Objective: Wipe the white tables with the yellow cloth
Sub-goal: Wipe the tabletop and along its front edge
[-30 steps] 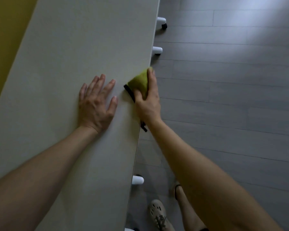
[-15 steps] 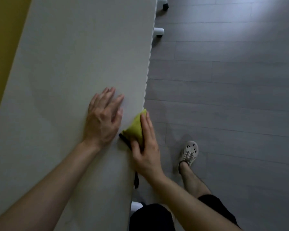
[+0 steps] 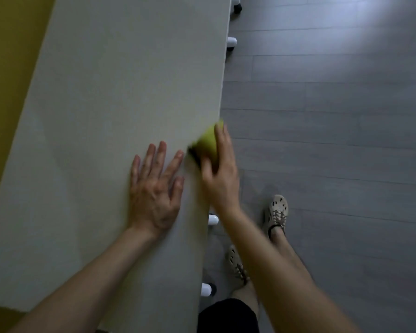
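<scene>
Right hand fingers clamp the bunched yellow cloth on the long white table's right edge; left hand, fingers spread, braces just beside.

Left hand: flat, palm down, fingers spread and pointing away from the body — thumb out to the right. Forearm bare, extended from the lower left, wrist straight. Right hand: palm down, fingers extended forward and held together, thumb tucked toward the left hand; outline blurred. It presses a yellow cloth beneath the fingers — grip closed over it. Right forearm bare, rising from the lower right. The hands sit just beside each other, not touching.
</scene>
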`<action>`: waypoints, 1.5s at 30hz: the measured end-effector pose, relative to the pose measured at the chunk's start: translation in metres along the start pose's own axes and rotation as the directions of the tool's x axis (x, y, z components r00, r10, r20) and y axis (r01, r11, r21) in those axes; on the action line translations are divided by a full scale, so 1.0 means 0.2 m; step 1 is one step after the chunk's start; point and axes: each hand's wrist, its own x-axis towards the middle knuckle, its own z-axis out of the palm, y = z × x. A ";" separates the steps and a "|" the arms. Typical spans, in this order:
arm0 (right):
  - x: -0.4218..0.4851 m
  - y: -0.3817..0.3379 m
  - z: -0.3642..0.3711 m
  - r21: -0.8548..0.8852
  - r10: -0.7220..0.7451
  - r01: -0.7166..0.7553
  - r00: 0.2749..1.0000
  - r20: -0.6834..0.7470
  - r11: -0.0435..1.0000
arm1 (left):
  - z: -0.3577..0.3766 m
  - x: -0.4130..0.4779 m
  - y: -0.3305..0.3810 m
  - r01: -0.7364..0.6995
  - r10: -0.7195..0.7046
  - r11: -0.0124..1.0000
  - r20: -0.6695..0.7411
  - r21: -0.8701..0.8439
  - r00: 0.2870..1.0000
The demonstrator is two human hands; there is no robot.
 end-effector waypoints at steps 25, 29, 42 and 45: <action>-1.06 0.06 -0.05 -0.066 0.083 -0.079 0.994 0.071 0.995 | -0.01 -0.01 -0.01 0.004 -0.012 0.988 -0.056 -0.152 0.998; -1.16 0.06 -0.07 -0.087 0.116 -0.106 0.987 0.110 0.990 | -0.16 -0.31 0.03 0.018 -0.002 0.992 0.126 -0.125 0.992; -0.98 0.05 -0.02 -0.088 0.193 -0.186 0.978 0.078 0.979 | -0.34 -0.94 -0.06 0.241 -0.266 0.964 0.491 0.115 0.830; -1.50 0.10 -0.10 -0.076 0.226 -0.216 0.959 0.173 0.973 | -0.34 -0.93 -0.06 0.230 -0.259 0.966 0.504 0.119 0.824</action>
